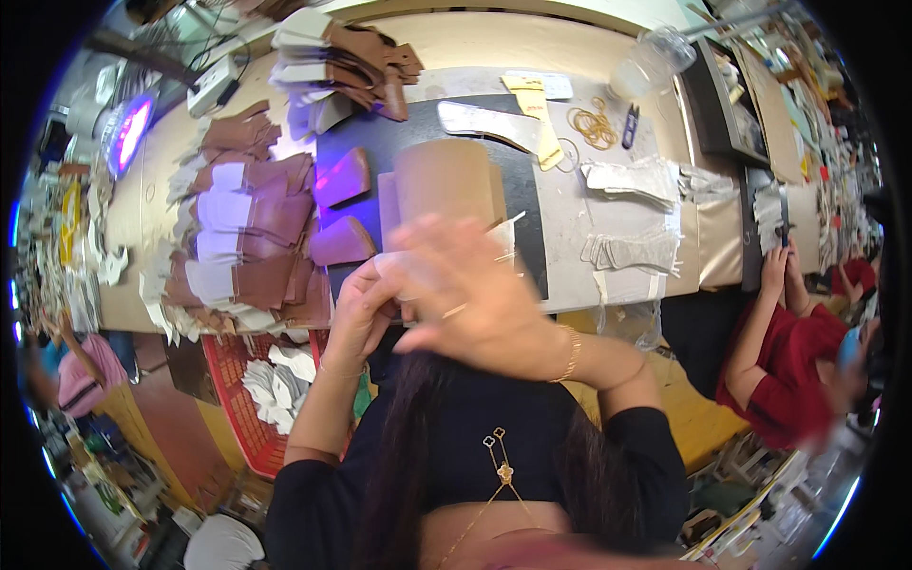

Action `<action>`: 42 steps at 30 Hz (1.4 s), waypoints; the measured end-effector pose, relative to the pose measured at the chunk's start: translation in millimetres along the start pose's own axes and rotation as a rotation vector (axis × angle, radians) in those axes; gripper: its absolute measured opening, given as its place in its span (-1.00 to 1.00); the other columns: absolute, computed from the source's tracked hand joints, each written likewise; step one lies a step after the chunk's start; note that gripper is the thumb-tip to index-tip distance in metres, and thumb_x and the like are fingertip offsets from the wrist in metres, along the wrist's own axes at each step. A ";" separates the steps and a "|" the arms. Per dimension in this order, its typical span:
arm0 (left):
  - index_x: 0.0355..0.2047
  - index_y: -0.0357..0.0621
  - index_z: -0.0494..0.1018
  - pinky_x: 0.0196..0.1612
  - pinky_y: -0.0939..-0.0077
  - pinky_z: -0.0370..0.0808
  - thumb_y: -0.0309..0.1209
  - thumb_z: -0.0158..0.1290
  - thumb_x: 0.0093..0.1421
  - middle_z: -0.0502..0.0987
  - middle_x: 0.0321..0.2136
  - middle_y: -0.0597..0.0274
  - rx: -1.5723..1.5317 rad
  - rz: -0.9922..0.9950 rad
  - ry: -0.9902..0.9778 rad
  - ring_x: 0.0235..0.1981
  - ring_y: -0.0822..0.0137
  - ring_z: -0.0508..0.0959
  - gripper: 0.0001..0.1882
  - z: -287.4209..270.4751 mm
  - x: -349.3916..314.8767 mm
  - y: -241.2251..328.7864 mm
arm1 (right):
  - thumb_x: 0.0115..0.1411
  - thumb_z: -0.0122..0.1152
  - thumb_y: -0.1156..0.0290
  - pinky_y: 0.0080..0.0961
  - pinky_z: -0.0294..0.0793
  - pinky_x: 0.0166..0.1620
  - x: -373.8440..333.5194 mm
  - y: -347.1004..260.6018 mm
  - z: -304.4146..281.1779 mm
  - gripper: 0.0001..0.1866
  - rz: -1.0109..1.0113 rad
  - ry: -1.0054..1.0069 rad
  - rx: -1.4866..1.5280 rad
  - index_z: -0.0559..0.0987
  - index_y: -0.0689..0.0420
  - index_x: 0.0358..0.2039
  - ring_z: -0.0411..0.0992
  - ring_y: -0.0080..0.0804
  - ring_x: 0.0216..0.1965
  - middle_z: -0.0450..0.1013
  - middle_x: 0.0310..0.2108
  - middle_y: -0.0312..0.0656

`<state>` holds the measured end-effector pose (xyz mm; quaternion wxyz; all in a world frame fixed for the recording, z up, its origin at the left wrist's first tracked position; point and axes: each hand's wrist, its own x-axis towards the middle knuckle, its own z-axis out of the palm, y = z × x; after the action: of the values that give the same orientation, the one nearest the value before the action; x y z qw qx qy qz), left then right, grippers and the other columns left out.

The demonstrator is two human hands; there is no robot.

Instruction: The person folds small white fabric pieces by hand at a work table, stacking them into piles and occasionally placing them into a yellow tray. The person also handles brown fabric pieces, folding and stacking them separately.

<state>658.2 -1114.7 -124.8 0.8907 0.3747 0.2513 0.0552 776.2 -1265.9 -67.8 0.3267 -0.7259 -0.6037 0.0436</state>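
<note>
My left hand (356,318) is closed, thumb and fingers pinched on a pale, thin piece (404,274) whose kind I cannot make out. My right hand (484,304), blurred by motion, passes over it with fingers and thumb stretched out, hiding part of the piece. Just beyond both hands a tan, round-topped block (442,176) stands on a black mat (342,133). Two brown leather pieces, an upper one (344,179) and a lower one (342,241), lie left of the block. A white shaped piece (489,123) lies on the mat behind it.
Stacked brown and white pieces (252,223) cover the left; another pile (347,62) is behind. Rubber bands (591,125), thread snips (630,127) and grey-white stacks (632,252) lie right. A red basket (223,380) sits below the table's left edge. A co-worker in red (784,380) works at right.
</note>
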 end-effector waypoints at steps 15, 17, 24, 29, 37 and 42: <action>-0.17 -0.38 0.45 -0.51 0.59 0.49 -0.38 0.12 0.16 0.56 -0.40 0.07 0.087 -0.219 -0.168 -0.60 0.37 0.52 -0.69 -29.4 20.6 4.9 | 0.26 -0.39 -0.26 -0.21 -0.32 0.35 -57.8 37.6 63.7 -0.17 0.276 0.342 0.671 -0.17 0.01 0.36 -0.29 -0.07 0.40 -0.28 0.39 0.00; -0.19 -0.38 0.46 -0.52 0.58 0.49 -0.38 0.13 0.15 0.56 -0.41 0.07 0.143 -0.221 -0.171 -0.61 0.37 0.52 -0.70 -24.6 22.7 13.7 | 0.27 -0.40 -0.25 -0.30 -0.34 0.36 -69.6 40.6 65.0 -0.08 0.394 0.321 0.901 -0.40 0.15 0.34 -0.33 -0.11 0.40 -0.41 0.39 0.01; -0.22 -0.44 0.44 -0.69 0.62 0.44 -0.37 0.17 0.11 0.55 -0.45 0.04 0.382 -0.035 -0.428 -0.68 0.36 0.51 -0.65 32.5 51.3 70.6 | 0.32 -0.04 0.16 -0.32 -0.07 0.32 -99.3 67.9 21.3 -0.31 0.536 0.572 0.872 -0.03 0.17 0.33 -0.10 -0.21 0.36 -0.11 0.36 -0.03; -0.16 -0.38 0.36 -0.82 0.71 0.25 -0.32 0.08 0.21 0.50 -0.55 0.16 0.567 -0.094 -0.395 -0.83 0.50 0.36 -0.65 86.1 139.0 97.7 | 0.16 0.07 0.59 -0.33 0.20 0.21 -157.2 101.4 -32.9 -0.63 0.715 0.470 -0.004 0.50 0.12 0.00 0.24 -0.16 0.18 0.35 0.08 -0.10; -0.62 -0.14 0.37 -0.80 0.67 0.08 -0.25 0.09 0.18 0.38 -0.75 0.41 1.420 -0.214 -0.201 -0.86 0.64 0.23 -0.69 76.7 224.2 114.9 | 0.05 0.11 0.65 -0.22 0.17 0.22 -215.0 143.8 -59.4 -0.57 0.753 0.247 -0.451 0.56 -0.01 -0.06 0.14 -0.02 0.22 0.25 0.16 -0.10; -0.61 -0.20 0.44 -0.77 0.49 0.29 -0.11 0.13 0.10 0.45 -0.78 0.23 1.818 -0.146 -0.180 -0.82 0.43 0.39 -0.61 27.5 240.9 102.4 | 0.05 0.17 0.63 -0.24 0.22 0.17 -214.7 144.0 -57.1 -0.68 0.689 0.228 -0.506 0.59 0.06 -0.16 0.25 -0.08 0.17 0.33 0.11 -0.11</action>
<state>889.9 -990.3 -135.1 0.2702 0.9176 0.1505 -0.2498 867.1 -1492.6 -170.1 0.1696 -0.9420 -0.2783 -0.0798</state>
